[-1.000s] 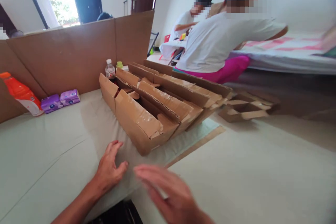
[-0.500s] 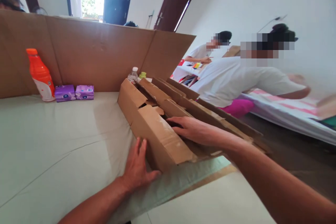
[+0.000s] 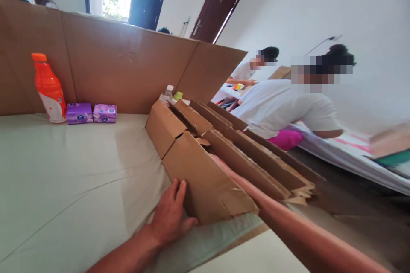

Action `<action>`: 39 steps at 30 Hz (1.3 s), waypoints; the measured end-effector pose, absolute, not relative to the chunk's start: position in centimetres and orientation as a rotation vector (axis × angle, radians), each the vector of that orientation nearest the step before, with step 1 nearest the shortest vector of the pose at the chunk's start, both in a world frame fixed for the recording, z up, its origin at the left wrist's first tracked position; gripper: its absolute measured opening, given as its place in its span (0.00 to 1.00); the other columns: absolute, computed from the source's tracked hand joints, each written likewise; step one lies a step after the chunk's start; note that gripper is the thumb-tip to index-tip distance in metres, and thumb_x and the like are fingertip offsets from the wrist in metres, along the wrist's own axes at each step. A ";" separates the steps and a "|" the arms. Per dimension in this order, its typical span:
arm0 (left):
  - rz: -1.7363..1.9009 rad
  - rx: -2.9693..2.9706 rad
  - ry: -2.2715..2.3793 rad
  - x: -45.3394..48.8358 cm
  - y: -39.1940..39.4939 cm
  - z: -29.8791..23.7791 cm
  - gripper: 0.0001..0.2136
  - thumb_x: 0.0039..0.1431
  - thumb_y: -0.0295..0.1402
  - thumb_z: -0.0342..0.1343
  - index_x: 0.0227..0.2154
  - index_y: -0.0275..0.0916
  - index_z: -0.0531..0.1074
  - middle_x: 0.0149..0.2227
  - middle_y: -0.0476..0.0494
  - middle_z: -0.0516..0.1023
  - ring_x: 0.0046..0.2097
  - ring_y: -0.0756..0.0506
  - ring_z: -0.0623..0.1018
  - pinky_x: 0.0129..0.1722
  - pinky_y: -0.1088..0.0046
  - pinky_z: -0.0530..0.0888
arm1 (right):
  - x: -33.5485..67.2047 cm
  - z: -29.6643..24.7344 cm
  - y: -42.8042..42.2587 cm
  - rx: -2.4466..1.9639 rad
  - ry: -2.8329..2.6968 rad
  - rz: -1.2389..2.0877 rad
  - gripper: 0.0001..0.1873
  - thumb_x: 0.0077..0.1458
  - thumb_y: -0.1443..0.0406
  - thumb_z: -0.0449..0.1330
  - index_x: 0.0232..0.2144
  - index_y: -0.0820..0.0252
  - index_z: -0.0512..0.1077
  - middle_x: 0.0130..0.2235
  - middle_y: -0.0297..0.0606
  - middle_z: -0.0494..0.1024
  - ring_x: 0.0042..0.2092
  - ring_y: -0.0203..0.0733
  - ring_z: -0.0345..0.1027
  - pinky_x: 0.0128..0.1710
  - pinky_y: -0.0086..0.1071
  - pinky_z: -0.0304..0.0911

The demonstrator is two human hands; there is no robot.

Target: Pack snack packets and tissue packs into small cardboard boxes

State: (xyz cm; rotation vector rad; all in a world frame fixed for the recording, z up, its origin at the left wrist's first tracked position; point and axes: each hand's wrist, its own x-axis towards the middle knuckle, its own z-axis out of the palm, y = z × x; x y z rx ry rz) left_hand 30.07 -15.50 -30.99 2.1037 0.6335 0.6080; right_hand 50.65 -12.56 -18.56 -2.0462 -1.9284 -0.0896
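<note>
A brown cardboard box with several raised flaps stands at the right edge of the cloth-covered table. My left hand rests against the near left side of the box, its fingers spread and thumb apart. My right hand reaches in behind the nearest flap. Only its back and the wrist show, so its fingers and anything in them are hidden. The nearest flap stands up and covers part of my right forearm.
An orange bottle and two purple tissue packs stand along a cardboard screen. A clear bottle and a yellow-green cap-like thing show behind the box. Two people in white shirts are at other tables on the right.
My right hand has gone deeper into the box, and the near flap has swung up beside it. My left hand stays at the box's side. The view has shifted slightly.
</note>
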 end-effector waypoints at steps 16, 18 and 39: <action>0.600 2.165 0.815 28.7 -14.8 -29.6 0.37 0.56 0.32 0.58 0.68 0.34 0.53 0.71 0.27 0.53 0.70 0.33 0.59 0.68 0.50 0.61 | 44.0 -3.3 -19.9 -1.774 -1.628 -0.765 0.23 0.61 0.46 0.47 0.21 0.50 0.60 0.19 0.37 0.68 0.21 0.43 0.59 0.24 0.35 0.51; 0.572 2.241 0.828 26.8 -13.7 -28.9 0.35 0.52 0.33 0.63 0.64 0.39 0.61 0.71 0.32 0.56 0.69 0.34 0.61 0.67 0.52 0.63 | 42.0 -2.7 -19.0 -1.662 -1.776 -0.627 0.22 0.62 0.47 0.47 0.22 0.50 0.60 0.21 0.37 0.70 0.21 0.44 0.60 0.25 0.36 0.52; 0.542 2.291 1.497 9.1 -4.5 -28.1 0.12 0.64 0.37 0.53 0.44 0.37 0.76 0.59 0.36 0.72 0.64 0.37 0.65 0.67 0.56 0.60 | 13.4 -12.3 12.1 -1.399 -2.895 -0.384 0.18 0.64 0.73 0.49 0.49 0.61 0.74 0.49 0.50 0.81 0.49 0.46 0.74 0.46 0.35 0.57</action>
